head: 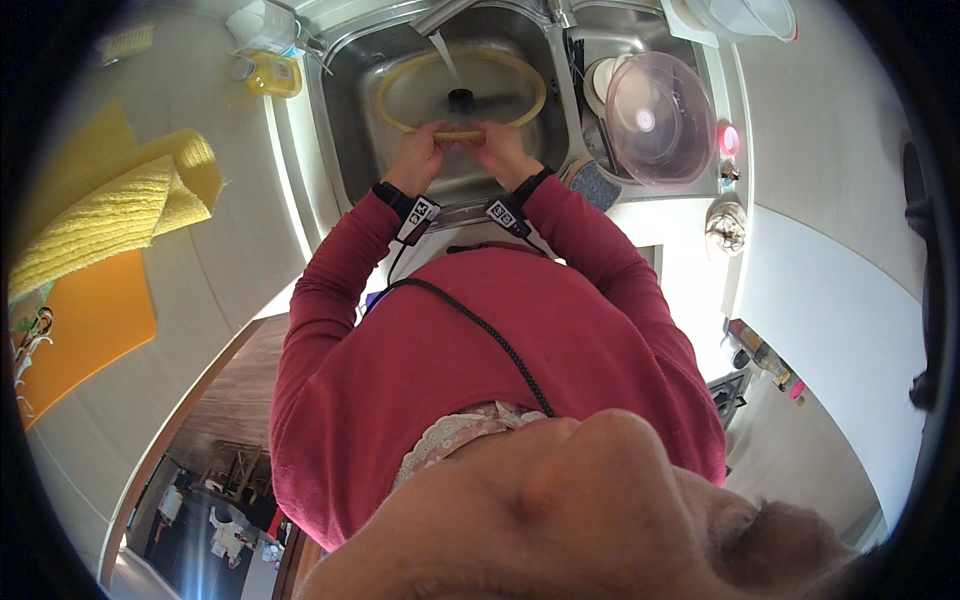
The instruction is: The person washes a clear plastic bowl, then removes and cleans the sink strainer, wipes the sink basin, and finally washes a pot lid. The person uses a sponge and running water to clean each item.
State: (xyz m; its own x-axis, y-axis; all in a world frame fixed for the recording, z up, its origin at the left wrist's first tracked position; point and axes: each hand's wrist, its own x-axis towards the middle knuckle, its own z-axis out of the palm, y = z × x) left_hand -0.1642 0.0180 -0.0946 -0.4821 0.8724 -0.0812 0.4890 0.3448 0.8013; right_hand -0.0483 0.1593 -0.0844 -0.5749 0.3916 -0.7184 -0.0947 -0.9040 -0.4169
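Observation:
Both of my hands hold the near edge of a large oval object with a yellowish rim (536, 112) over the steel sink basin (341, 112); its middle looks see-through, and its exact kind cannot be told. My left hand (421, 159) grips the rim left of centre, and my right hand (501, 152) grips it a little to the right. Water runs from the faucet (442, 16) into the area inside the rim. A dark round piece (460, 100), perhaps the drain, shows through the middle. Black bands with small tags circle both wrists.
Right of the basin, a second sink holds dishes (602, 79) and a translucent pink plastic bowl (664, 120). A round grey-blue piece (592, 184) lies at its near edge. At left are a bottle of yellow liquid (274, 75), yellow cloths (112, 210) and an orange mat (97, 322).

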